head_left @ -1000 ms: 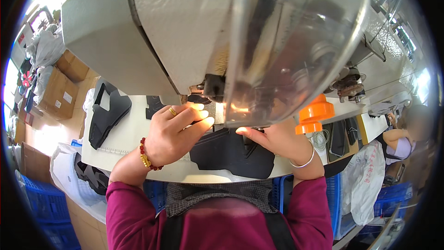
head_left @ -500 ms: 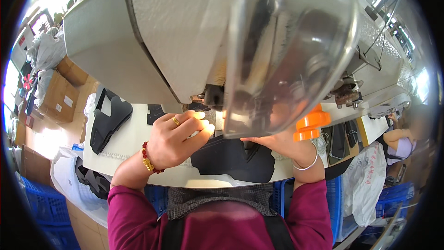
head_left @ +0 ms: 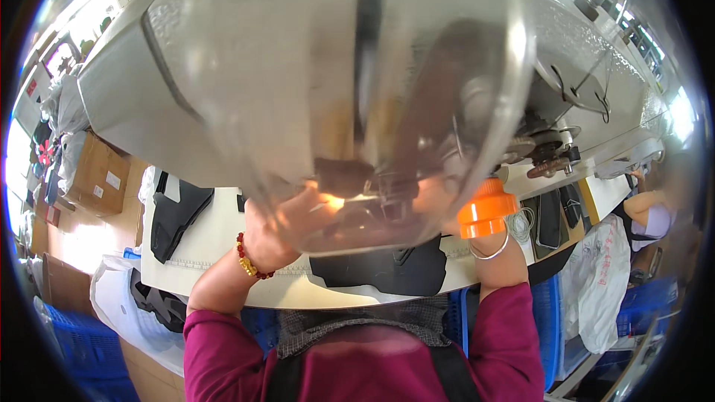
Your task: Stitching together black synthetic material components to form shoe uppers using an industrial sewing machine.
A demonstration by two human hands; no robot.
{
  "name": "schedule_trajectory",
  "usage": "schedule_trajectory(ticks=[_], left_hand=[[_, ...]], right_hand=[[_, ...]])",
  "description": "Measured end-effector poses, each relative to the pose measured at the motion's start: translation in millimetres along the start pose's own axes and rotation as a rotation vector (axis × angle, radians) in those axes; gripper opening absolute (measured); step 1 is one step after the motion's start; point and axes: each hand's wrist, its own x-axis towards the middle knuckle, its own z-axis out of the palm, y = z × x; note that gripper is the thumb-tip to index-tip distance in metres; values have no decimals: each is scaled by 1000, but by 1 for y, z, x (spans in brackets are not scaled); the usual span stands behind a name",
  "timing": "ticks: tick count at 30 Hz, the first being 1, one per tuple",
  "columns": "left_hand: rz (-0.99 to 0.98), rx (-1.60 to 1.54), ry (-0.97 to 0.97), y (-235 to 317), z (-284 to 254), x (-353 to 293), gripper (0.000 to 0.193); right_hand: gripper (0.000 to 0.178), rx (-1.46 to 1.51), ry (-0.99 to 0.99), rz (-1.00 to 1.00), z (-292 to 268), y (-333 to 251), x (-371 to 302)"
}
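Observation:
A black cut piece (head_left: 380, 272) lies on the pale curved table (head_left: 298, 290), its far part under the sewing machine head (head_left: 141, 97). My left hand (head_left: 272, 231) is at the piece's far left side, near the lit needle area. Its fingers appear only blurred through a clear plastic guard (head_left: 417, 208). On the other side, my right hand (head_left: 439, 205) reaches in behind the guard by the piece, its fingers mostly hidden. An orange round cap (head_left: 488, 208) stands in front of my right wrist. What the fingers grip, if anything, does not show.
Another black cut piece (head_left: 179, 216) lies at the table's left. A phone-like dark slab (head_left: 549, 219) and a coiled cable (head_left: 519, 225) lie right. Cardboard boxes (head_left: 97, 175), blue crates (head_left: 86, 342) and a white sack (head_left: 596, 290) surround the table. Another person's arm (head_left: 646, 205) shows far right.
The view has shifted, so the clear guard now covers more of both hands and the needle area. The black piece and both hands stay in nearly the same place on the table.

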Motion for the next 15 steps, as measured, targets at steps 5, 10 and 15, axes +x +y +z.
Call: schedule_trajectory(ticks=[5,10,15], left_hand=[[75,15,80,-8,6,-4,8],[-24,-13,2,-12,6,-14,12],[-98,-66,-1,-13,9,-16,15]], right_hand=[[44,144,-32,142,-2,-9,9],[39,23,-179,103,16,27,6],[38,50,-149,118,23,37,6]])
